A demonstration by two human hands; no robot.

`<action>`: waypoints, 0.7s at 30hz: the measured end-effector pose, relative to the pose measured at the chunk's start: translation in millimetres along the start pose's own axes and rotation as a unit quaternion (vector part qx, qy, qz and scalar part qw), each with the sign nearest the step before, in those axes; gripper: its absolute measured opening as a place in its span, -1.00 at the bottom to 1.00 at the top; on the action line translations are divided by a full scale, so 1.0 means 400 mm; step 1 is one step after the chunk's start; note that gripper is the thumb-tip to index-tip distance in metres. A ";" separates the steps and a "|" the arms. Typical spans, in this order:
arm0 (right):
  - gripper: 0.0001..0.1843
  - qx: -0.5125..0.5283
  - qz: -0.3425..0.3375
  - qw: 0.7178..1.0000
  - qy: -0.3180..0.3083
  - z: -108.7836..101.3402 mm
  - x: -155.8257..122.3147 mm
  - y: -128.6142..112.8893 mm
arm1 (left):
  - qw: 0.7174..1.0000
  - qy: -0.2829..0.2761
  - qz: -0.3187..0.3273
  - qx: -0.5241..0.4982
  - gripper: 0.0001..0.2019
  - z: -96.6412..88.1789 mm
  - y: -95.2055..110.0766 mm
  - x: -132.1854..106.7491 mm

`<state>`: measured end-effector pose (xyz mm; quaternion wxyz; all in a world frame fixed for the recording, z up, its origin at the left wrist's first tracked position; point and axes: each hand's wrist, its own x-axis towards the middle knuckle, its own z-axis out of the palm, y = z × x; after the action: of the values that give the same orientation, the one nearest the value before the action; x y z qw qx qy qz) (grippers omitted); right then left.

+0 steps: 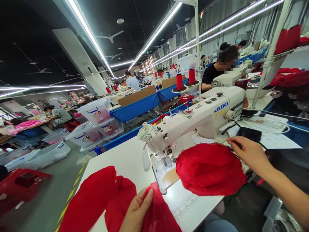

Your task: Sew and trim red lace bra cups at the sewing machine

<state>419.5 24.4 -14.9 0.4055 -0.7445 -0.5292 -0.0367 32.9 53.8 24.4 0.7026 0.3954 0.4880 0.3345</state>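
Note:
My left hand (136,209), low in the middle of the head view, pinches a piece of red fabric (159,211) between thumb and fingers. Left of it, more red fabric (89,198) lies over the table's left side. A rounded red piece with a lacy edge (210,170) rests on the table in front of the white sewing machine (193,117). At that piece's upper right, my right hand (251,154) has its fingertips closed, and something thin and dark by them is too small to name. The machine's needle area (166,161) stands between the two hands.
Two red thread cones (179,82) stand behind the machine. Papers (277,132) and a dark phone-like slab (248,132) lie at right. A ruler scale (187,206) marks the front edge. Clear bins (96,111) are stacked beyond the table. A co-worker (218,69) sits behind the machine.

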 end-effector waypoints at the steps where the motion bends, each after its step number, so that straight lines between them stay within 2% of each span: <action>1: -0.69 -0.021 -0.014 0.999 -0.025 0.009 0.015 0.027 | 1.000 0.011 0.007 -0.005 -0.59 -0.001 0.002 0.004; 4: -0.70 -0.081 -0.052 0.991 -0.095 0.038 0.026 0.057 | 1.000 0.009 0.014 -0.013 -0.60 -0.004 -0.002 0.007; 7: -0.71 -0.139 -0.071 0.981 -0.119 0.058 0.016 0.049 | 1.000 -0.007 0.016 -0.002 -0.62 -0.010 -0.005 0.002; 15: -0.75 -0.231 -0.081 0.963 -0.113 0.047 0.016 0.032 | 0.993 0.002 0.039 0.112 -0.61 -0.037 -0.005 0.004; 18: -0.72 -0.226 -0.094 0.963 -0.117 0.044 0.016 0.030 | 0.988 -0.026 0.022 0.150 -0.61 -0.032 0.004 -0.001; 21: -0.70 -0.203 -0.093 0.970 -0.098 0.047 0.023 0.035 | 0.983 -0.050 0.037 0.175 -0.63 -0.019 0.022 -0.006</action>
<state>427.8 41.9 -30.9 0.1873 -0.7587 -0.6146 -0.1076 24.0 57.6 31.7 0.6331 0.5465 0.4883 0.2493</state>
